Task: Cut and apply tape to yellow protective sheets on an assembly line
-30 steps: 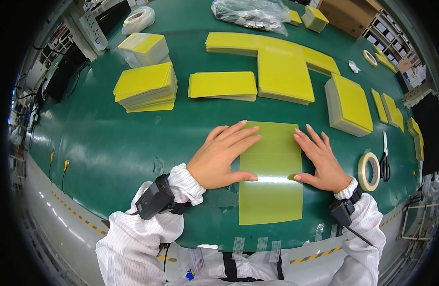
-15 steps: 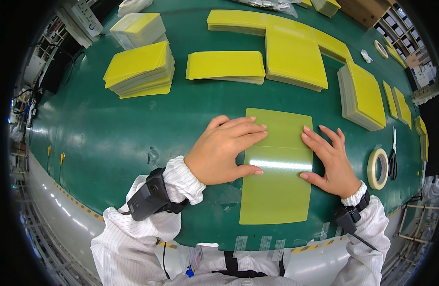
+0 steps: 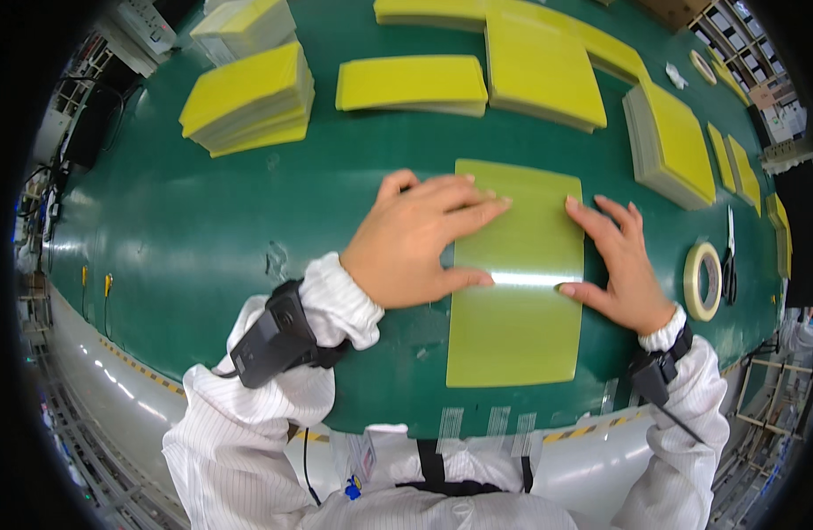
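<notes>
A translucent yellow-green sheet (image 3: 516, 340) lies flat on the green table in front of me, its long side running away from me. A bright band of reflected light crosses its middle. My left hand (image 3: 420, 243) is open; its fingertips rest on the upper left part of the sheet and its thumb on the left edge. My right hand (image 3: 623, 265) is also open, fingers spread, with index fingertip and thumb at the right edge. Neither hand grips anything. Whether the sheet is a single layer cannot be told.
Yellow sheet stacks stand beyond my hands: a tall one (image 3: 243, 97) at left, a low one (image 3: 413, 84), a large one (image 3: 543, 66) and a thick one (image 3: 672, 146) at right. Beside my right hand lie a tape roll (image 3: 692, 283) and scissors (image 3: 730, 265). Clear tape strips (image 3: 497, 421) hang at the table's front edge.
The whole scene has shifted upward in the picture. My left fingers reach slightly further over the sheet. A thin line across the sheet, seen before, no longer shows.
</notes>
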Motion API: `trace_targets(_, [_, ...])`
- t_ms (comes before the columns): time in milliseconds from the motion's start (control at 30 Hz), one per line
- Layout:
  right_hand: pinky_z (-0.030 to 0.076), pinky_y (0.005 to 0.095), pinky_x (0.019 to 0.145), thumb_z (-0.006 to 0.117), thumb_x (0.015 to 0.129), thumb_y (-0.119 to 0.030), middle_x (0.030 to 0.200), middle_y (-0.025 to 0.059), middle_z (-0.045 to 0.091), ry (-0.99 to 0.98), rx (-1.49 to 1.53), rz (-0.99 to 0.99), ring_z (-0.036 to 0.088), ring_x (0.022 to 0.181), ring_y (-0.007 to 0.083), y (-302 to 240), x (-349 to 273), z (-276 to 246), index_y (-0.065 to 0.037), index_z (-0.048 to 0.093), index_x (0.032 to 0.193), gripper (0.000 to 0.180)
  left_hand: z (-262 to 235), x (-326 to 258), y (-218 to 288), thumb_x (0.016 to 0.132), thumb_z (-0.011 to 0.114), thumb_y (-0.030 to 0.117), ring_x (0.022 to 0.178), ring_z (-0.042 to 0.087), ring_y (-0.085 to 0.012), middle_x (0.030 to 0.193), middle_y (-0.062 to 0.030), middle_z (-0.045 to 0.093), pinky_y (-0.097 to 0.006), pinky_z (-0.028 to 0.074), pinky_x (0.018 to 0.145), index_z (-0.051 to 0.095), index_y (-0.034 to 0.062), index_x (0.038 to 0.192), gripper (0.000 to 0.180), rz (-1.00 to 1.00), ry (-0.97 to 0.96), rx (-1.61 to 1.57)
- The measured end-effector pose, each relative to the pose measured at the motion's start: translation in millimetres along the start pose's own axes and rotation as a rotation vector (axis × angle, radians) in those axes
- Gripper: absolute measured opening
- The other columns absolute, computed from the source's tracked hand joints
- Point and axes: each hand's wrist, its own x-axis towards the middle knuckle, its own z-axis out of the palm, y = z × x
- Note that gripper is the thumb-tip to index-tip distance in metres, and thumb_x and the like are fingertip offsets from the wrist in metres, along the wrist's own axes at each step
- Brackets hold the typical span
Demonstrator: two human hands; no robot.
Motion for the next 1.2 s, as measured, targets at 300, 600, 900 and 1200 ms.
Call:
trace_targets(300, [0.014,0.0593,0.107,0.068,0.08,-0.039,0.139,0.006,0.045,-0.005,-0.126,-0.015,0.032,0.13,0.0368,-23.1,-0.7,-14.9,-0.014,0.042,0.137,0.068,4.0,-1.6,-2.7,0.071,0.075,0.041,0.124,0.047,-0.0241,0.125,-0.006,0.056,-0.041,0.026,0.097,0.053,0.0142,0.13,0.069,-0.02,-0.027,0.047])
trace_targets(600, [0.016,0.0571,0.109,0.068,0.074,-0.021,0.107,-0.0033,0.057,-0.194,0.027,-0.191,0.052,0.108,0.0176,-150.5,-103.5,-9.8,-0.019,0.061,0.099,0.026,-12.2,-23.2,50.1,0.071,0.075,0.03,0.117,0.048,-0.0253,0.119,-0.0049,0.056,-0.044,0.028,0.094,0.061,0.0128,0.109,0.044,0.32,0.121,-0.18])
trace_targets(900, [0.018,0.0547,0.108,0.07,0.072,-0.015,0.105,-0.0033,0.059,0.18,-0.023,-0.077,0.053,0.105,0.018,-164.4,-131.8,39.7,-0.02,0.065,0.085,0.015,15.1,-46.0,70.3,0.058,0.082,0.037,0.129,0.035,-0.028,0.136,-0.0101,0.04,-0.047,0.025,0.098,0.057,0.0093,0.103,0.059,0.35,-0.298,-0.292])
trace_targets(1200, [0.033,0.0496,0.097,0.071,0.075,-0.009,0.113,0.0089,0.062,0.113,0.393,0.172,0.054,0.103,0.0294,-154.3,-109.4,23.1,-0.008,0.06,0.082,0.013,18.3,-44.9,69.8,0.05,0.085,0.043,0.132,0.032,-0.0318,0.141,-0.0107,0.036,-0.049,0.023,0.101,0.054,0.0091,0.11,0.076,0.33,-0.262,-0.185])
